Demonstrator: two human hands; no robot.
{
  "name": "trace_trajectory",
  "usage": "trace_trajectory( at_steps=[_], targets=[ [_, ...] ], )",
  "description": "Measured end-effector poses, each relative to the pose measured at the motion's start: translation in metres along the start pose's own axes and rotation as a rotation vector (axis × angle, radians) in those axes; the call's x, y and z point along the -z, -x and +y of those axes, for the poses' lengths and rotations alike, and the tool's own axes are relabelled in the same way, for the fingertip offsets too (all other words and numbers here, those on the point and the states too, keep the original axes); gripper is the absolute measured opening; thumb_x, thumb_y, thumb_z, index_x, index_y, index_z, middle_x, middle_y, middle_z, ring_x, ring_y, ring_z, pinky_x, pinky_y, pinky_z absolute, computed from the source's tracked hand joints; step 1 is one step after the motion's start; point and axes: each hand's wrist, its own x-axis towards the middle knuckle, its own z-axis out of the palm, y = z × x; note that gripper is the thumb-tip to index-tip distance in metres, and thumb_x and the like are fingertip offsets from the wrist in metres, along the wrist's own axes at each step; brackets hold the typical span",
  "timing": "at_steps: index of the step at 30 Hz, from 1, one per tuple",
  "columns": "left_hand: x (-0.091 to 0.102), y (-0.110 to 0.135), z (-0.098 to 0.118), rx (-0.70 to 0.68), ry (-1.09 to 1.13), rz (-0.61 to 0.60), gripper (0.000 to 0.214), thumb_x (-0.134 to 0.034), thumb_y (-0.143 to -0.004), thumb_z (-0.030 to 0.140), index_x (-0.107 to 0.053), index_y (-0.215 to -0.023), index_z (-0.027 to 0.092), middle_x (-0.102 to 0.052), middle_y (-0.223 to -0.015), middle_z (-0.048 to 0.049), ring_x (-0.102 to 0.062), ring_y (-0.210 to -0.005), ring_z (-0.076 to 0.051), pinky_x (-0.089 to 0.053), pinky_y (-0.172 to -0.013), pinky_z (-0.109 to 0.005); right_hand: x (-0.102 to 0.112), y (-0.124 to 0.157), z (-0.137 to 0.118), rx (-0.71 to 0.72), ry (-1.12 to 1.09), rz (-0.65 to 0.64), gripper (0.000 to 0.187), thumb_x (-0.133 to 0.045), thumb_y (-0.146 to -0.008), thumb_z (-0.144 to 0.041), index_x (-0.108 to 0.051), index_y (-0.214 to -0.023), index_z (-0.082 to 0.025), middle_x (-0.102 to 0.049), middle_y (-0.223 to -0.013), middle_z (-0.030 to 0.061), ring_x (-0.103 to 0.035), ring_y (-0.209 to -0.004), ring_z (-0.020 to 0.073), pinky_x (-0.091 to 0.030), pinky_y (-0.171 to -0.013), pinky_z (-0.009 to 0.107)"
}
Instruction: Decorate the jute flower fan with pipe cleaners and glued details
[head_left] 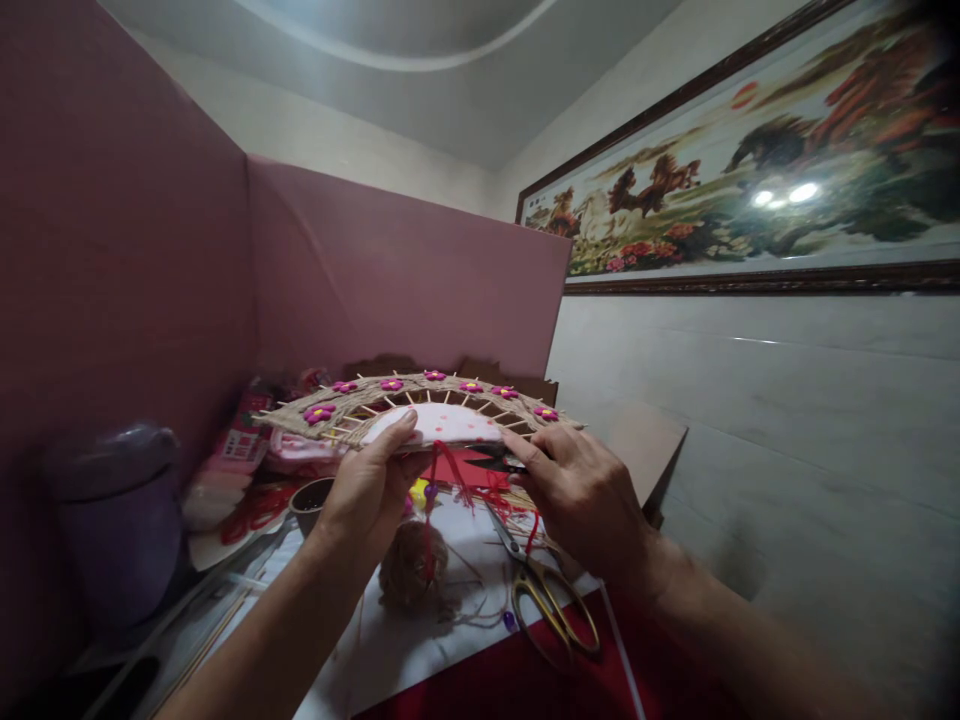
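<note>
A fan-shaped craft piece (420, 395) of woven jute, thin sticks and pink flower buttons is held up flat above the table. My left hand (367, 490) grips its near edge, thumb on the pink dotted centre (442, 425). My right hand (581, 495) is closed on small black snips (495, 458) at the piece's near edge, beside red tassel threads (450, 475) hanging below.
Gold-handled scissors (551, 600) and a ball of jute twine (412, 575) lie on the white and red table cover (420, 650). A purple lidded jar (124, 520) stands at left. Pink partition boards (337, 280) enclose the back; a framed horse painting (750, 170) hangs at right.
</note>
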Motion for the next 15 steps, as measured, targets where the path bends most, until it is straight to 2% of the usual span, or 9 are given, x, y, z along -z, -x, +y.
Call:
trace_trajectory(
  at_steps=[6,15],
  targets=[
    [-0.001,0.003,-0.004,0.006,-0.005,-0.016,0.004,-0.063,-0.072,0.011,-0.061,-0.076,0.012,-0.066,-0.066,-0.0045,-0.064,-0.059,-0.015,-0.055,-0.06,-0.027,-0.007,-0.003,-0.008,0.015,-0.036,0.056,0.037,-0.043,-0.09,-0.02,-0.051,-0.126,-0.018,-0.06,-0.087,0.0088,-0.051,-0.08,0.0191,-0.044,-0.072,0.036],
    [-0.003,0.007,-0.006,-0.047,-0.012,-0.032,0.006,-0.064,-0.074,0.015,-0.061,-0.079,0.012,-0.066,-0.072,-0.0042,-0.062,-0.062,-0.013,-0.054,-0.06,-0.026,-0.004,-0.005,-0.015,-0.026,-0.192,-0.009,0.037,-0.041,-0.091,-0.026,-0.05,-0.126,-0.016,-0.06,-0.091,0.0093,-0.053,-0.08,0.0191,-0.046,-0.07,0.034]
  ],
)
